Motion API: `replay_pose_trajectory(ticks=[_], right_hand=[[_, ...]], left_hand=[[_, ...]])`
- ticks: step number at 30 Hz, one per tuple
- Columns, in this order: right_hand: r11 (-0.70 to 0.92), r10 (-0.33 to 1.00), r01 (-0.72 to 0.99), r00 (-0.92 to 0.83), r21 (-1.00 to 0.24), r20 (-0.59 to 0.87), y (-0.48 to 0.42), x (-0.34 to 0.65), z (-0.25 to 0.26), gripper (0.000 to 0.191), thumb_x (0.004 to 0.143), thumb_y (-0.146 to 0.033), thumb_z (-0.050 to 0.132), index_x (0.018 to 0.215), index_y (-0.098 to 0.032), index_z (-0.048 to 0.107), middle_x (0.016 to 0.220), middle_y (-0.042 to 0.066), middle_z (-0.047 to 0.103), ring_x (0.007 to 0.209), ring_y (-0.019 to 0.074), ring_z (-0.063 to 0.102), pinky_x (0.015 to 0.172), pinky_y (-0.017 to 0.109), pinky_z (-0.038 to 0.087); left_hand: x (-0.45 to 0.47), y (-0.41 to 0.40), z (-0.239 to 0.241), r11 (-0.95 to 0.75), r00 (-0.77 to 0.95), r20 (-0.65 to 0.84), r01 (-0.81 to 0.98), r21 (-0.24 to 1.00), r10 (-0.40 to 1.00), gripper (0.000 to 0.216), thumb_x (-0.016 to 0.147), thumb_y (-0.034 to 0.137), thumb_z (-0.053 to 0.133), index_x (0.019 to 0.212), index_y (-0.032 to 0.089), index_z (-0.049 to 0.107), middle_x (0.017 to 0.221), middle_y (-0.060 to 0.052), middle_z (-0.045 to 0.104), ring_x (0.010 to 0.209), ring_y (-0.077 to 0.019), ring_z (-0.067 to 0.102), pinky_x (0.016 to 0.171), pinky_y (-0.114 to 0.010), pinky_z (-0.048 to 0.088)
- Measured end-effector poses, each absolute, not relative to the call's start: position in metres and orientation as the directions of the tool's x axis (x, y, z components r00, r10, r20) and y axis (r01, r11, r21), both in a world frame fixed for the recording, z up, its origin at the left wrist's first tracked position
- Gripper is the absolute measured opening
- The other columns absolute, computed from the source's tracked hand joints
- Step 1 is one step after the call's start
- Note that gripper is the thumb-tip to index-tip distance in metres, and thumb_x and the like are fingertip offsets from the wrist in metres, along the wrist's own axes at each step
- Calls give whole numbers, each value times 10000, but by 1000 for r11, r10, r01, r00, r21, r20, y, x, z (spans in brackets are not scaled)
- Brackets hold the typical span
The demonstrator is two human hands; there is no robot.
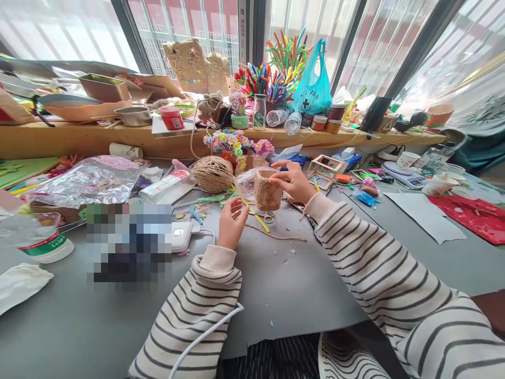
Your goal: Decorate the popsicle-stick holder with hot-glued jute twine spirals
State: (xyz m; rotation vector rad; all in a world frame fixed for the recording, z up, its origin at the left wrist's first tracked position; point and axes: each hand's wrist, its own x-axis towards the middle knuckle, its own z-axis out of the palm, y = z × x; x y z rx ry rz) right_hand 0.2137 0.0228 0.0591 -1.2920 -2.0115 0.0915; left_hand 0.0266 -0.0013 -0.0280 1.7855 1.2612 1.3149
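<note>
Windows (315,16) stretch from ten to two o'clock on my head-camera feed, with the cup at mid-dial. One grey table (272,287) lies below, and one tan ledge (71,139) crosses behind it at twelve. Two striped sleeves (379,263) reach in from four and seven. At one o'clock on the ledge I count one teal bag (313,87) bearing a dark cross and characters too small for me to read. One tub (45,243) near nine has white lettering on its green band, also illegible to me. One twine ball (213,173) sits at nine, nearer in. Two clear bottles (293,125) lie on the ledge near twelve. The left hand (232,223), at eight, is loosely curled, gripping nothing I can see. The right hand (295,181), at three, pinches one twine-wrapped cup (267,192) near its rim; whether it touches the table I cannot tell. One pair of scissors (269,217) and one loose twine strand (276,236) lie at six.
</note>
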Motion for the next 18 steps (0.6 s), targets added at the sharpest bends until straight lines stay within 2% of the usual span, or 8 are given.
replay_pose_trajectory(ticks=[4, 7, 10, 14, 18], right_hand=[[450, 846, 771, -207, -450, 491, 31, 220, 67, 147, 739, -286, 575, 774, -221, 701, 1102, 60, 553, 1080, 235, 408, 968, 439, 248], [403, 885, 755, -177, -517, 431, 37, 229, 76, 129, 718, -258, 595, 762, -203, 704, 1088, 67, 576, 1070, 219, 447, 985, 406, 246], [371, 902, 744, -146, -556, 406, 42, 239, 84, 149, 716, -265, 586, 787, -199, 699, 1097, 68, 576, 1043, 207, 483, 929, 370, 335], [317, 931, 724, -113, -613, 347, 44, 248, 94, 202, 707, -302, 573, 813, -179, 694, 1054, 62, 600, 1009, 206, 515, 825, 328, 419], [261, 955, 717, -93, -647, 283, 42, 253, 104, 215, 671, -320, 590, 737, -149, 701, 943, 61, 640, 918, 211, 556, 753, 314, 446]], left_hand=[[38, -11, -29, -544, 308, 448, 476, 691, 839, 283, 694, 274, 534, 960, 176, 525, 964, -83, 610, 950, -216, 557, 855, -376, 432], [44, -16, -28, -594, 389, 450, 557, 580, 804, 403, 723, 294, 498, 1095, 142, 477, 1056, -125, 583, 1021, -244, 520, 891, -405, 399], [45, -15, -28, -623, 463, 419, 615, 483, 781, 460, 752, 338, 462, 1142, 94, 458, 1146, -163, 541, 1102, -262, 470, 937, -412, 358], [46, -13, -29, -679, 595, 328, 636, 366, 734, 466, 754, 416, 462, 1144, 165, 497, 1242, -94, 499, 1190, -262, 391, 997, -416, 287], [46, -10, -30, -664, 607, 268, 688, 292, 748, 429, 814, 414, 363, 1142, 181, 512, 1244, -93, 498, 1186, -270, 397, 974, -452, 296]])
